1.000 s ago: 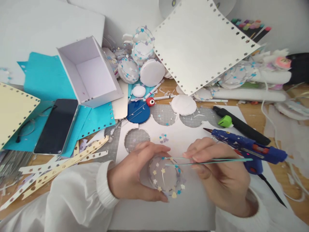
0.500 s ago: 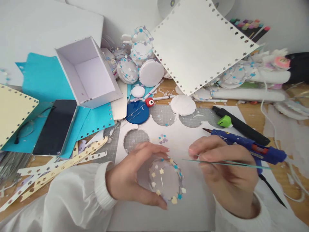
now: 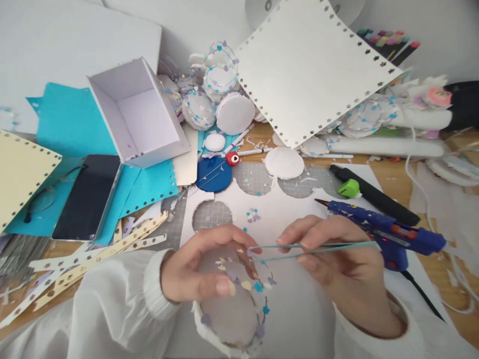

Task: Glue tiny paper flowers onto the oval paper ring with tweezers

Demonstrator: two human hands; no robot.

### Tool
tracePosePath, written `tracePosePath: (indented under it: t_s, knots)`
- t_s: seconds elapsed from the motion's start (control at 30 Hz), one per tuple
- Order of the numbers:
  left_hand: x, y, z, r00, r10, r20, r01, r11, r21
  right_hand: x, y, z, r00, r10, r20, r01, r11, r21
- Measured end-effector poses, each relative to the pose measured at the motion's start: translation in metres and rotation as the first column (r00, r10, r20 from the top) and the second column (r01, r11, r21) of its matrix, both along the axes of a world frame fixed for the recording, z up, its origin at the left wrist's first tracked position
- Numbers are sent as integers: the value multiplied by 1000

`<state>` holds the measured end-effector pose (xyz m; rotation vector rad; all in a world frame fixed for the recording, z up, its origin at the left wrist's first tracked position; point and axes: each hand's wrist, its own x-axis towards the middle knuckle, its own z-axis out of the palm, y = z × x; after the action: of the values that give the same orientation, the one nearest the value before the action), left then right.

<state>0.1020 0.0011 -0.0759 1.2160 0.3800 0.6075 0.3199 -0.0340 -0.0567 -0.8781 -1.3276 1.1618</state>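
Observation:
My left hand (image 3: 198,267) grips a clear round disc (image 3: 232,314) edged with small paper flowers in yellow, blue and purple, tilted up toward me. My right hand (image 3: 337,264) pinches thin teal tweezers (image 3: 310,248), whose tips reach the disc's upper rim by my left fingers. Both hands hover over a white sheet with round cut-outs (image 3: 277,209) lying on a grey cutting mat. A few loose paper flowers (image 3: 253,215) lie on that sheet just beyond my fingers.
A blue glue gun (image 3: 385,232) lies right of my right hand, behind it a black cutter with a green punch (image 3: 350,188). An open white box (image 3: 136,112), a phone (image 3: 88,195), decorated discs (image 3: 209,97), a blue lid (image 3: 213,174) and punched paper strips (image 3: 93,254) crowd the left and back.
My left hand lifted and tilted the disc toward me, so it now looks larger and lower. The tweezers swung back left to the disc's rim.

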Motion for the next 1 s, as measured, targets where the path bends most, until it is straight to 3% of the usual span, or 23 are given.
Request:
tracePosePath:
  t_s: [0.2,0.53,0.77,1.0]
  knots:
    - [0,2,3,999,-31,-22,31,1000,-1,-2,-2,-1,997,28,67,-33,997,71]
    - [0,-1,0,1000,-8,-10,8,1000,-15,-4,-2,0,996,47,72,-52,996,70]
    - [-1,1,-7,1000,27,-14,-25,989,143,-5,-3,1,993,79,82,-82,996,35]
    - [-3,-1,-10,999,38,-29,-32,985,169,-4,-2,1,990,103,94,-106,994,23]
